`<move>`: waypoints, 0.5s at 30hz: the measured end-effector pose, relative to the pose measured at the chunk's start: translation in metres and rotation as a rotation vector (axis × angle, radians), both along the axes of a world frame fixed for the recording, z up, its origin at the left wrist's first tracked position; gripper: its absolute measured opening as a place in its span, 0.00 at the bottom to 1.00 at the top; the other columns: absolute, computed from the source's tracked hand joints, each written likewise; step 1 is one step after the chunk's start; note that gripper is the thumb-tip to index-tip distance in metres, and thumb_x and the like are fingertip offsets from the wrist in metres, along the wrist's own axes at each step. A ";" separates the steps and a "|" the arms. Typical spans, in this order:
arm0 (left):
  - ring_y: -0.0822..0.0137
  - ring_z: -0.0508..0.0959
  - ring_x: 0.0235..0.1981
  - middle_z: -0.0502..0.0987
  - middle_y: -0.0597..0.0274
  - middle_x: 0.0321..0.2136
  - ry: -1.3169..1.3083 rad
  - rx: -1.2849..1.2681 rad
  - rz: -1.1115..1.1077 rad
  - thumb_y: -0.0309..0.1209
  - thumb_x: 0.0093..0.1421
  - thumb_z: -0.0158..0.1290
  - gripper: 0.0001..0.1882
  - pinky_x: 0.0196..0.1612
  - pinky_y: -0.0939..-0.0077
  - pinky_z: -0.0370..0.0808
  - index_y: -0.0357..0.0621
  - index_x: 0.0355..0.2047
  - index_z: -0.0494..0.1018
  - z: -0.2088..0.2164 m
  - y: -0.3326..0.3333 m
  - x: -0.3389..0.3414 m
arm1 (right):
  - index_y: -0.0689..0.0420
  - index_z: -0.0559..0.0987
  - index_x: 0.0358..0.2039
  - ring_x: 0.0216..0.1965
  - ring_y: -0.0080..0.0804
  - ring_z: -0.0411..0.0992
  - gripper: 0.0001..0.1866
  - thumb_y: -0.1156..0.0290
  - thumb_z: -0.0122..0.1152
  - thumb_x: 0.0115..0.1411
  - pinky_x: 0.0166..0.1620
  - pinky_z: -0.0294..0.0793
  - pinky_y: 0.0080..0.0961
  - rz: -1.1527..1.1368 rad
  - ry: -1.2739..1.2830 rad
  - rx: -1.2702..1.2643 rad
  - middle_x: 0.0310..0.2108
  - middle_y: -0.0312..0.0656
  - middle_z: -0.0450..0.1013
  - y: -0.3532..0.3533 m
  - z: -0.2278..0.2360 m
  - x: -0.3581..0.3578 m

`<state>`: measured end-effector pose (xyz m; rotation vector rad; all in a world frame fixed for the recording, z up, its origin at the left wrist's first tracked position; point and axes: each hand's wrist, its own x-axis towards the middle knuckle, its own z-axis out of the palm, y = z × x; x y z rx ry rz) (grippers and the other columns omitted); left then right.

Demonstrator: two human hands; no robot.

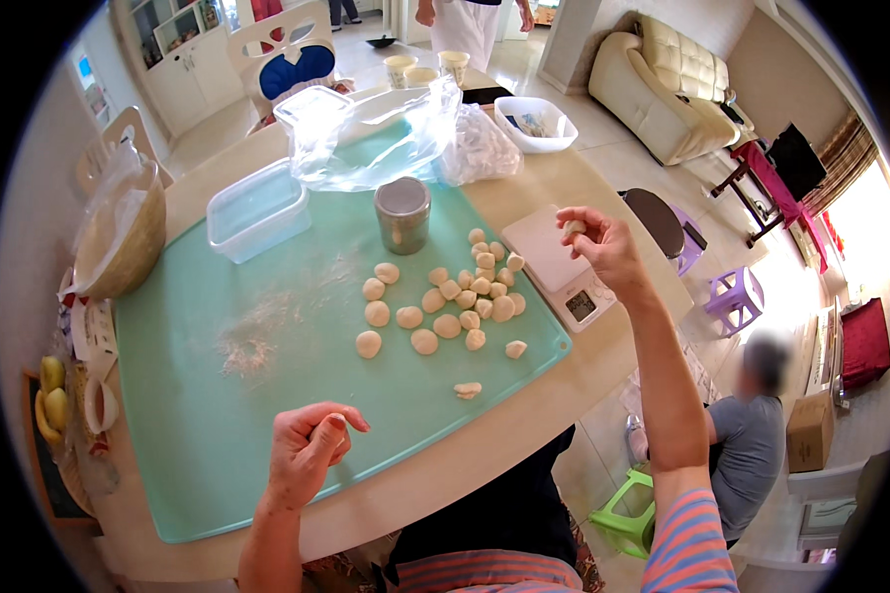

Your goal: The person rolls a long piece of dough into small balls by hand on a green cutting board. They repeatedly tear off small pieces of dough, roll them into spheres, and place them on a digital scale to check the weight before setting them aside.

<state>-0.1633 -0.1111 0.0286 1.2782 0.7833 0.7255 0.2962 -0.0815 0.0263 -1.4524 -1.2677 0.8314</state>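
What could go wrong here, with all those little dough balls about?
Perhaps three things. The right hand pinches a small piece of dough in its fingertips, raised above the table, so it might slip and drop. Many of the dough balls crowd together on the green mat, some apparently touching, so they could stick to each other. And the white scale lies right beside that hand, so a careless forearm might nudge it.
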 end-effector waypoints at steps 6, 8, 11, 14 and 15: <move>0.83 0.55 0.16 0.60 0.76 0.14 0.010 0.019 -0.005 0.44 0.74 0.47 0.25 0.20 0.82 0.50 0.31 0.37 0.78 -0.002 0.000 0.001 | 0.63 0.79 0.50 0.44 0.35 0.75 0.19 0.86 0.56 0.57 0.52 0.74 0.29 -0.032 -0.494 0.070 0.45 0.45 0.76 0.000 -0.010 -0.004; 0.83 0.56 0.16 0.62 0.75 0.14 0.019 0.048 -0.014 0.49 0.74 0.44 0.28 0.20 0.82 0.51 0.31 0.39 0.78 -0.002 0.000 0.004 | 0.62 0.79 0.49 0.48 0.38 0.74 0.19 0.85 0.57 0.57 0.56 0.72 0.31 -0.139 -0.630 0.194 0.47 0.45 0.76 -0.007 -0.010 -0.006; 0.82 0.58 0.15 0.65 0.73 0.13 0.124 0.073 0.000 0.59 0.73 0.38 0.36 0.19 0.82 0.52 0.32 0.47 0.75 0.007 -0.002 0.008 | 0.61 0.80 0.48 0.52 0.42 0.73 0.18 0.85 0.60 0.56 0.59 0.70 0.33 -0.221 -0.522 0.267 0.49 0.45 0.76 -0.024 0.009 -0.039; 0.82 0.59 0.14 0.66 0.72 0.13 0.198 0.079 0.018 0.66 0.70 0.34 0.43 0.19 0.82 0.52 0.33 0.54 0.70 0.012 -0.007 0.013 | 0.60 0.79 0.47 0.56 0.43 0.72 0.18 0.84 0.63 0.55 0.61 0.68 0.35 -0.002 -0.375 0.245 0.51 0.45 0.75 -0.062 0.028 -0.106; 0.81 0.59 0.14 0.66 0.73 0.13 0.219 0.082 0.032 0.68 0.69 0.33 0.44 0.19 0.82 0.52 0.33 0.55 0.69 0.013 -0.008 0.014 | 0.59 0.78 0.50 0.57 0.45 0.71 0.21 0.83 0.66 0.54 0.62 0.68 0.39 0.180 -0.262 0.269 0.52 0.45 0.74 -0.072 0.028 -0.140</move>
